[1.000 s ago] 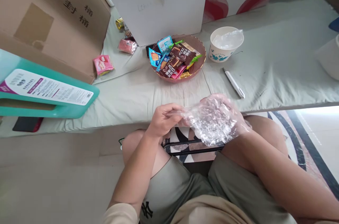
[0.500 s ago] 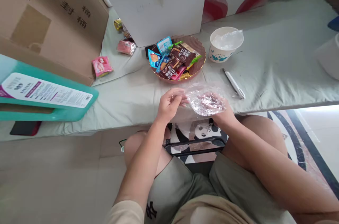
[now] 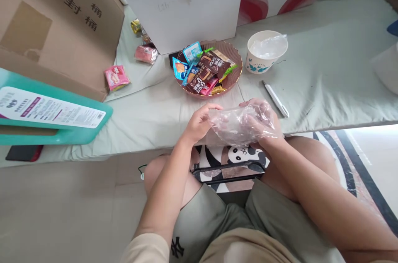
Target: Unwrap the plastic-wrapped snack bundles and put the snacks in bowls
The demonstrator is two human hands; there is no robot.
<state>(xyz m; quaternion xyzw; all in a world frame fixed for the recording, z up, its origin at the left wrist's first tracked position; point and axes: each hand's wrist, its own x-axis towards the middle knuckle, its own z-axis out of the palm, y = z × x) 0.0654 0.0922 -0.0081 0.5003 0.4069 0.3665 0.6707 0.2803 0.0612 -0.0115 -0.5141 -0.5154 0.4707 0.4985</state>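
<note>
A thin clear plastic bag (image 3: 231,126) is stretched between my two hands, above the front edge of the cloth-covered table. My left hand (image 3: 199,124) pinches its left end between thumb and fingers. Film covers much of my right hand (image 3: 264,116), whose thumb and curved fingers hold the right part; whether the fingers are inside the bag or behind it I cannot tell. Just beyond my hands stands a brown ribbed bowl (image 3: 234,76) filled with wrapped snacks (image 3: 208,70). A white box cutter or pen-like tool (image 3: 276,99) lies to the right of my right hand.
A paper cup (image 3: 259,66) with clear plastic inside stands behind the white tool. At left are a green jug (image 3: 93,128), a cardboard box (image 3: 68,47), a pink snack packet (image 3: 116,77) and a dark flat object (image 3: 23,153). White boxes (image 3: 186,10) line the back.
The crumpled plastic bag has been spread out wider and lower between my hands. My right hand has moved slightly right, its fingers reaching farther forward under the film. The view has shifted slightly.
</note>
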